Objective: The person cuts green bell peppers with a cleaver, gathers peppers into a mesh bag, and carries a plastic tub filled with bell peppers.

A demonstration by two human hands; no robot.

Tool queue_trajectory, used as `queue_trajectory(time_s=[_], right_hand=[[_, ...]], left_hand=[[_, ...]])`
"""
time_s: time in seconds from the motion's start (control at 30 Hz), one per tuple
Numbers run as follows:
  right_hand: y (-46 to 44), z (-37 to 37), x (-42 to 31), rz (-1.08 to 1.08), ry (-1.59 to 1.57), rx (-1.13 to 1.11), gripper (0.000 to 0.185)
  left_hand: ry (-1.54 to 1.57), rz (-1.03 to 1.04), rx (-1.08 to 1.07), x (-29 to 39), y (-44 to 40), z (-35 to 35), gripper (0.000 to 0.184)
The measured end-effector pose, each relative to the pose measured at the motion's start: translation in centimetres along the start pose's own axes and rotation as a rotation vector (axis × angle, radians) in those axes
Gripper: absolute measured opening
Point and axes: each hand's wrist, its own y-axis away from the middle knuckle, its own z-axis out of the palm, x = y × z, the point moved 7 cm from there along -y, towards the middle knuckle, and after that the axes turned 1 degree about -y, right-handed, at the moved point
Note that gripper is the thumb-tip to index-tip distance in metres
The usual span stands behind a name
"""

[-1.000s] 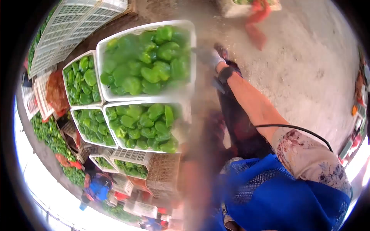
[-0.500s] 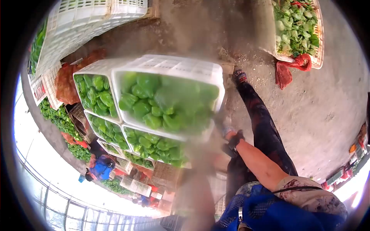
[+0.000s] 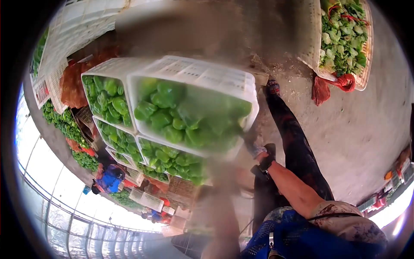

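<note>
A white crate of green peppers stands at the centre, tilted in view. My right hand, in a pale glove with a black band at the wrist, is at the crate's lower right corner. Its fingers are blurred, so its hold on the crate cannot be made out. My left forearm is a smear below the crate, and the left hand near the lower rim is too blurred to read. More pepper crates stand against the left side and below.
At the upper right is a crate of leafy greens with a red net hanging over its edge. Stacked white crates and an orange net sack are at the upper left. A person in blue bends at the lower left.
The view has swung, so the crates appear lower and more tilted, and the greens crate has come into view. My right hand now appears lower, still near the large crate's corner.
</note>
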Motion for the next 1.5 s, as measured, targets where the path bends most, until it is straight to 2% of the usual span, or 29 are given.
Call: queue_trajectory(time_s=[0.1, 0.2, 0.23, 0.3, 0.33, 0.37, 0.43, 0.5, 0.6, 0.7, 0.8, 0.83, 0.93, 0.97, 1.07, 1.17, 1.2, 1.23, 1.27, 1.33, 1.37, 1.5], right_hand=[[0.2, 0.0, -0.5, -0.028, 0.044, 0.0, 0.032], [1.0, 0.6, -0.8, -0.064, 0.103, -0.003, 0.032], [0.9, 0.6, -0.8, -0.084, 0.128, -0.003, 0.032], [0.8, 0.9, -1.1, -0.129, 0.185, 0.003, 0.032], [1.2, 1.2, -1.3, -0.152, 0.214, 0.004, 0.032], [1.0, 1.2, -1.7, -0.186, 0.246, 0.008, 0.031], [1.0, 1.3, -2.6, -0.261, 0.313, 0.025, 0.031], [1.7, 1.5, -3.6, -0.325, 0.372, 0.032, 0.031], [3.0, 2.1, -4.9, -0.415, 0.462, 0.032, 0.031], [3.7, 2.1, -6.8, -0.496, 0.547, 0.027, 0.031], [4.1, 2.4, -7.6, -0.562, 0.606, 0.027, 0.031], [3.9, 2.5, -7.9, -0.591, 0.627, 0.027, 0.031], [3.3, 2.9, -8.5, -0.666, 0.67, 0.044, 0.031], [2.9, 3.1, -8.6, -0.694, 0.675, 0.05, 0.031], [2.7, 3.6, -7.0, -0.791, 0.593, 0.08, 0.03], [2.4, 4.0, -6.9, -0.83, 0.483, 0.141, 0.028], [2.7, 4.0, -7.1, -0.887, 0.596, 0.236, 0.019], [3.1, 4.2, -7.2, -0.944, 0.707, 0.331, 0.013], [3.7, 4.4, -7.2, -0.991, 0.813, 0.428, 0.016], [2.8, 4.6, -6.8, -0.941, 0.624, 0.337, 0.012], [2.6, 4.9, -6.8, -0.916, 0.525, 0.288, 0.01], [-0.3, 5.9, -4.3, -0.599, -0.147, 0.003, 0.006]], left_hand=[[-0.248, 0.225, 0.037, 0.9, -1.7, -0.8, 0.018], [-0.049, 0.292, 0.022, 1.3, 3.0, 1.0, 0.019], [-0.254, 0.584, -0.123, 1.6, 0.8, 0.5, 0.024], [-0.301, 0.719, -0.139, 0.4, -2.2, -1.2, 0.027], [-0.328, 0.77, -0.148, -1.5, -3.1, -2.0, 0.028], [-0.296, 0.558, -0.236, -0.4, 0.2, -1.9, 0.032], [-0.354, 0.762, -0.065, -0.5, -0.2, -4.3, 0.039], [-0.353, 0.81, 0.074, -2.0, -1.5, -7.2, 0.035], [-0.8, 0.989, 0.154, -2.8, -0.7, -9.8, 0.031], [-1.011, 1.171, 0.201, -4.5, -0.4, -10.6, 0.033], [-1.187, 1.028, 0.22, -6.4, -1.5, -10.7, 0.038], [-1.088, 1.114, 0.196, -6.2, -1.3, -11.0, 0.039], [-1.143, 1.028, 0.167, -6.7, -2.3, -11.0, 0.038], [-1.085, 1.08, 0.173, -6.2, -1.2, -11.0, 0.039], [-1.205, 0.836, 0.11, -5.9, -0.1, -10.5, 0.039], [-1.167, 0.892, 0.257, -6.7, -3.7, -10.0, 0.049], [-1.168, 0.898, 0.303, -7.2, -4.0, -9.7, 0.052], [-1.15, 0.959, 0.371, -7.2, -3.6, -9.5, 0.045], [-1.135, 0.967, 0.375, -7.5, -3.8, -9.4, 0.045], [-1.114, 0.984, 0.382, -7.5, -4.1, -9.4, 0.044], [-1.086, 0.947, 0.301, -7.6, -4.5, -9.4, 0.045], [-1.114, 0.966, 0.326, -8.0, -4.0, -9.3, 0.046]])
